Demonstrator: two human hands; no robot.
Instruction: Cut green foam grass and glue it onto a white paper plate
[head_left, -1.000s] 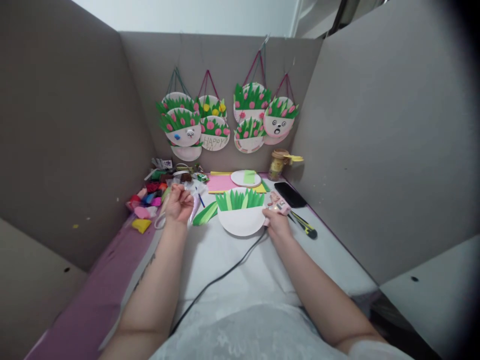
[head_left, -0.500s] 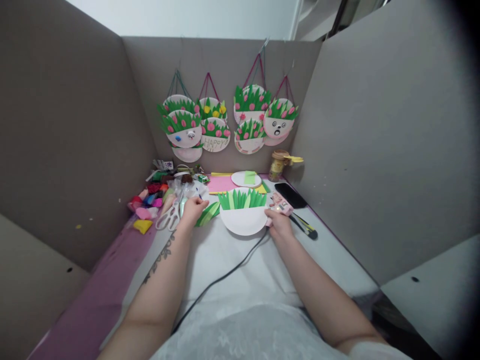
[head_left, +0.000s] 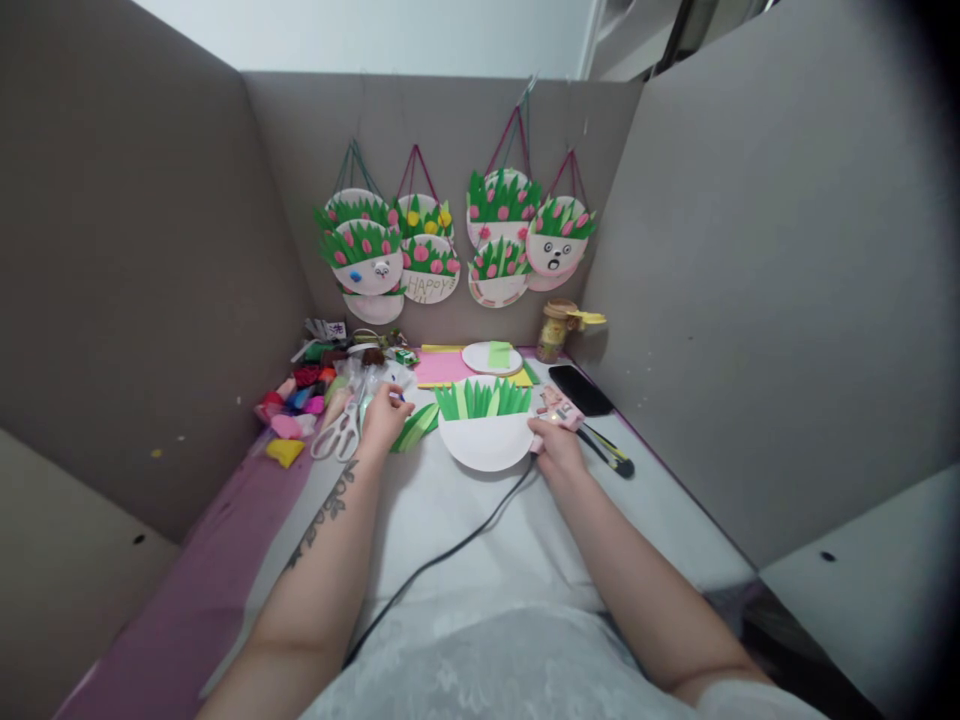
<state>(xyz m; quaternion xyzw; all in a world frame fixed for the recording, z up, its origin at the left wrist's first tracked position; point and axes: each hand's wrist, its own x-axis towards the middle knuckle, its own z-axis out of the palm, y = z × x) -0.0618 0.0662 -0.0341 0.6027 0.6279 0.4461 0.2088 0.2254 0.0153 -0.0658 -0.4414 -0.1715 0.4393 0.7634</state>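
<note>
Half a white paper plate [head_left: 486,442], fixed across the front of another plate, forms a pocket with green paper grass blades [head_left: 484,400] standing up out of it. My right hand [head_left: 556,445] grips its right edge, thumb in front. To the left, my left hand [head_left: 384,418] hovers over the table, fingers curled and slightly apart, nothing visible in them. Beside that hand lie loose green paper leaves [head_left: 415,430], between it and the plate. White-handled scissors [head_left: 339,432] lie just to its left.
Colourful clay packs [head_left: 289,425] and craft supplies crowd the left. Behind the plate are pink paper sheets [head_left: 441,366] and an oval white plate [head_left: 472,357]. A pink glue gun [head_left: 559,408], its cord, a phone [head_left: 581,390] and a jar [head_left: 553,335] stand right. Finished plates [head_left: 367,258] hang behind.
The fingers of my left hand have loosened from a closer pinch and parted a little. The plate and my right hand have hardly moved.
</note>
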